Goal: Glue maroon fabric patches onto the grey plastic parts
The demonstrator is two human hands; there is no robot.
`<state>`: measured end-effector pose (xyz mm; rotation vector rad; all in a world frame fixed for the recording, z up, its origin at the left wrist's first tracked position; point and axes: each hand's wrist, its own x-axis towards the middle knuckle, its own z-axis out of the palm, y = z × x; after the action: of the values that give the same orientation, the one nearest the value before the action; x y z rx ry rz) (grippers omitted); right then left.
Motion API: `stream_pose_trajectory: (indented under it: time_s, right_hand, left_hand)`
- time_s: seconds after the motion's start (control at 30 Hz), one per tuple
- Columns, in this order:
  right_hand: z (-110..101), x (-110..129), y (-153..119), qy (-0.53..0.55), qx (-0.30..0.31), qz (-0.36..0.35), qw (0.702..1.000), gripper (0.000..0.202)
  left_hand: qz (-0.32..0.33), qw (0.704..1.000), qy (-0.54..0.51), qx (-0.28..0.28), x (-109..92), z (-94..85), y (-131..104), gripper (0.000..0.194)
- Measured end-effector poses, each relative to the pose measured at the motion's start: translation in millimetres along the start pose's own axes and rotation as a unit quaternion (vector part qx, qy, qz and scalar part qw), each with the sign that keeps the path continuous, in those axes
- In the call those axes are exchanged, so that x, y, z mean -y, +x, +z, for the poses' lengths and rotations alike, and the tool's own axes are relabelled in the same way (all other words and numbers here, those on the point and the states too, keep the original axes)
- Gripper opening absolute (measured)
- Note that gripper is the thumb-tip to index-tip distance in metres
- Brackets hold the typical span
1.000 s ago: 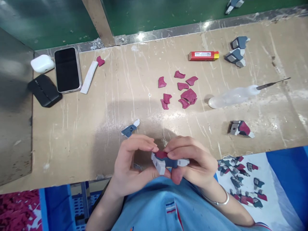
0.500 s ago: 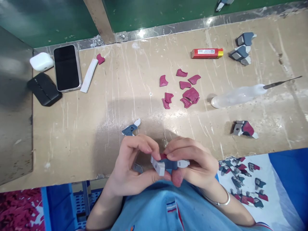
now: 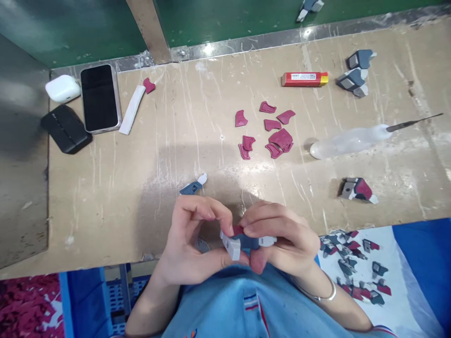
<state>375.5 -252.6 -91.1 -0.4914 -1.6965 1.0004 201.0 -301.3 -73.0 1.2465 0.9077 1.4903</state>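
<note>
Between my two hands is a small grey and dark-blue plastic part (image 3: 248, 241) with a dark-red piece at its top. My left hand (image 3: 197, 244) pinches its light-grey block end between thumb and fingers. At the other end, my right hand (image 3: 285, 234) grips the blue middle near a pale tip. Fingers cover much of the part. Just beyond my left hand lies another blue part with a white tip (image 3: 193, 187). Several loose dark-red pieces (image 3: 281, 140) are spread on the table (image 3: 169, 112) farther out.
A translucent bottle with a thin needle (image 3: 348, 142), a red lighter (image 3: 305, 79) and grey-blue parts (image 3: 353, 81) are on the right. A phone (image 3: 101, 98), white case (image 3: 62, 89) and black case (image 3: 66, 129) stand left. Blue bins (image 3: 86, 303) sit below the table edge.
Both hands keep their hold on the part, which has tilted very slightly. The whole view has shifted a little; nothing on the table has visibly moved.
</note>
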Motion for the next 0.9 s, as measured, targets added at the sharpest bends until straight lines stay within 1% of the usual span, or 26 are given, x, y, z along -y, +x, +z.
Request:
stream_pose_trajectory:
  time_s: [0.23, 0.53, 0.7, 0.9]
  right_hand:
    - [0.0, 2.1, 0.8, -0.013, 0.011, 0.006, 1.0, 0.024]
    - [1.2, 2.3, -0.2, -0.022, 0.004, 0.006, 1.0, 0.024]
    - [1.5, 3.9, -0.1, -0.038, 0.009, 0.01, 0.999, 0.02]
    - [2.2, 5.6, -0.2, -0.031, -0.004, 0.004, 1.0, 0.019]
  left_hand:
    - [-0.005, 0.999, -0.043, 0.012, 2.1, 2.7, 0.2, 0.05]
    - [0.041, 0.998, -0.028, 0.033, 5.5, 0.4, 1.9, 0.051]
    - [0.021, 0.999, -0.001, 0.035, 5.8, -1.7, -0.7, 0.048]
    - [0.043, 0.998, -0.011, 0.033, 6.8, -2.4, -0.9, 0.054]
